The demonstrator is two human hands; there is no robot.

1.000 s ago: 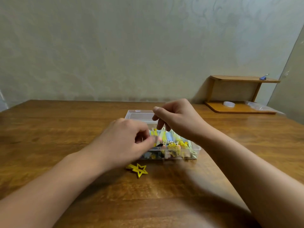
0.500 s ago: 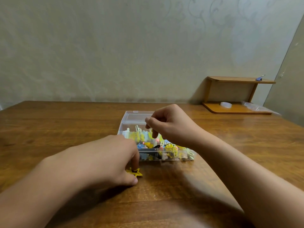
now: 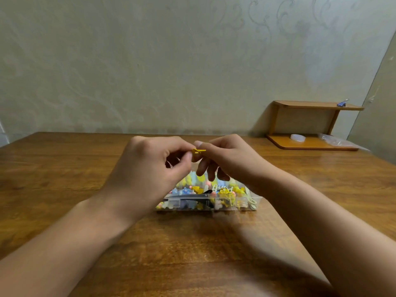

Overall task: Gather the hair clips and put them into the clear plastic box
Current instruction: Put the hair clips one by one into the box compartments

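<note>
- Head view: the person's two forearms reach in from the near edge over a brown wooden worktop (image 3: 64, 172).
- Left hand (image 3: 150, 170) is raised above the clear plastic box (image 3: 214, 205); thumb and forefinger pinch one end of a small yellow hair clip (image 3: 198, 151).
- Right hand (image 3: 229, 159) meets it from the other side; its thumb and forefinger tips look pressed onto the same clip, though that grip is partly hidden, so I can't tell how firm it is. The remaining fingers curl downward toward the box.
- The yellow hair clip is held in the air between the two hands, above the far part of the box and apart from its contents.
- The box sits on the worktop in the middle, just past the wrists, its far half covered by the hands. It is open at the top and holds a jumble of small clips in yellow, blue, pink and orange, plus one long black clip (image 3: 192, 196) lying across near the front wall.
- Far right, against the wall, a small wooden shelf (image 3: 312, 125) stands on the worktop. A blue-purple binder clip (image 3: 342, 103) lies on its upper board, a white round lid-like item (image 3: 297, 137) on the lower board, with a crumpled clear plastic bag (image 3: 334, 140) beside it.
- Pale patterned wall (image 3: 171, 61) behind.
</note>
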